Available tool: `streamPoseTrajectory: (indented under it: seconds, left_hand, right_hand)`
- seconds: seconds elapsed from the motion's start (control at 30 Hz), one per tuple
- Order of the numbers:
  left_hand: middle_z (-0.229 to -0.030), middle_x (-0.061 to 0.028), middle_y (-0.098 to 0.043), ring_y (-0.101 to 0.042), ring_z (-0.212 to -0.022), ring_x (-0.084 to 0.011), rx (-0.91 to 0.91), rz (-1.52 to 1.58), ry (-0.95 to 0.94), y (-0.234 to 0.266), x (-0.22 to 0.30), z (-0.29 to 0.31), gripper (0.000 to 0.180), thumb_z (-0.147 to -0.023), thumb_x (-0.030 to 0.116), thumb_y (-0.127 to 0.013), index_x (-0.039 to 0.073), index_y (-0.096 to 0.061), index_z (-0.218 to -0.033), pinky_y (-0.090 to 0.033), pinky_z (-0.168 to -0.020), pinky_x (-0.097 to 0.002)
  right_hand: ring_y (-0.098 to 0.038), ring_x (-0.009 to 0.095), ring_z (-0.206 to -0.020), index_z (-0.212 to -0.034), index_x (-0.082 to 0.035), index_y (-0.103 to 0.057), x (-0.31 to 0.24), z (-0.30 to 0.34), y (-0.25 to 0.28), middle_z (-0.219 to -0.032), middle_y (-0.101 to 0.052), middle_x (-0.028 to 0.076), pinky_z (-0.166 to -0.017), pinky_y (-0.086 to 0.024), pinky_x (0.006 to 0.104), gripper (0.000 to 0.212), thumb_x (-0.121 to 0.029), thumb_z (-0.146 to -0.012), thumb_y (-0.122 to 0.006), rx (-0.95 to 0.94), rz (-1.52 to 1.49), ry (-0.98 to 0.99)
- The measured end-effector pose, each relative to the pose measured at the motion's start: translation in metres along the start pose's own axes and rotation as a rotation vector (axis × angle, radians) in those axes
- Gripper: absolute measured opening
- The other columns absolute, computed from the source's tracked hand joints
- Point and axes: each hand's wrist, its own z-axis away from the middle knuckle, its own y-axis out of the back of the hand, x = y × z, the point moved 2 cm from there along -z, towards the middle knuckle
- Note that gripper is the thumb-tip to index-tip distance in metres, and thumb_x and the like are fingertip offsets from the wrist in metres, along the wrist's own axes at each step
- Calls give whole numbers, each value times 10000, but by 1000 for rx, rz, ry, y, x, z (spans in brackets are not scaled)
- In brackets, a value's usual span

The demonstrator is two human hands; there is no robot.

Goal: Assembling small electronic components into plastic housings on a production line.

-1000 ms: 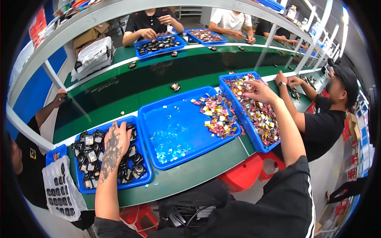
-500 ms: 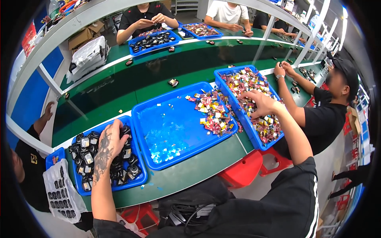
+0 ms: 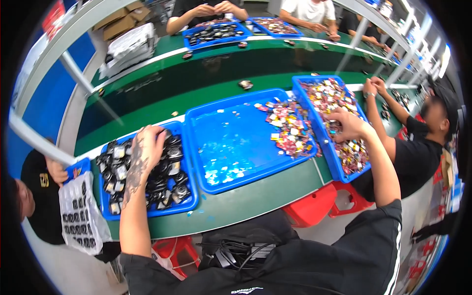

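My left hand point(image 3: 149, 147), with a tattooed forearm behind it, is bent down onto a heap of small black electronic units point(image 3: 171, 169) in the left blue tray point(image 3: 195, 196). Its fingers curl in and their tips are hidden; I cannot make out what they hold. My right hand point(image 3: 350, 127) reaches into the right blue tray point(image 3: 326, 148), over a pile of small pink, yellow and white parts with dark bits point(image 3: 324, 96). Its fingers are bent, with a gap between them and the thumb. Between these stands a wide blue tray point(image 3: 236, 142) with similar coloured parts point(image 3: 292, 132) at its right side.
Behind the trays runs a dark green conveyor point(image 3: 206, 73) carrying a small unit point(image 3: 245, 85). A white moulded tray point(image 3: 81, 211) of black pieces stands at the left, near a person point(image 3: 42, 191). Another person point(image 3: 423, 132) works at right. Red stools point(image 3: 312, 204) stand below the bench.
The view has shifted, so the trays appear farther right and slightly higher. My hands stay over the same trays. The person at left now has a hand beside the small blue tray.
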Motion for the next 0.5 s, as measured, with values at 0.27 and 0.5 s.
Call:
streamPoseTrajectory:
  seconds: [0.27, 0.5]
  left_hand:
    - [-911, -175, -697, -672, -895, -325, -25, 156, 250, 6, 0, -8, 233, -893, 226, -606, 44, -696, -1007, -516, -803, -409]
    - [-882, -40, -656, -652, -651, -143, -53, 1481, 600, 18, 20, 0, 218, -985, 211, -545, 44, -604, -1111, -581, -581, -242]
  right_hand:
    - [-576, 315, -984, -993, -5, -612, 14, 22, 1, -1000, -591, 121, -876, -468, 363, 510, -119, -544, -826, 176, -73, 123]
    - [-606, 219, -983, -1082, 17, -625, 13, 22, 8, -1018, -648, 129, -891, -469, 318, 573, -148, -574, -832, 233, -237, -75]
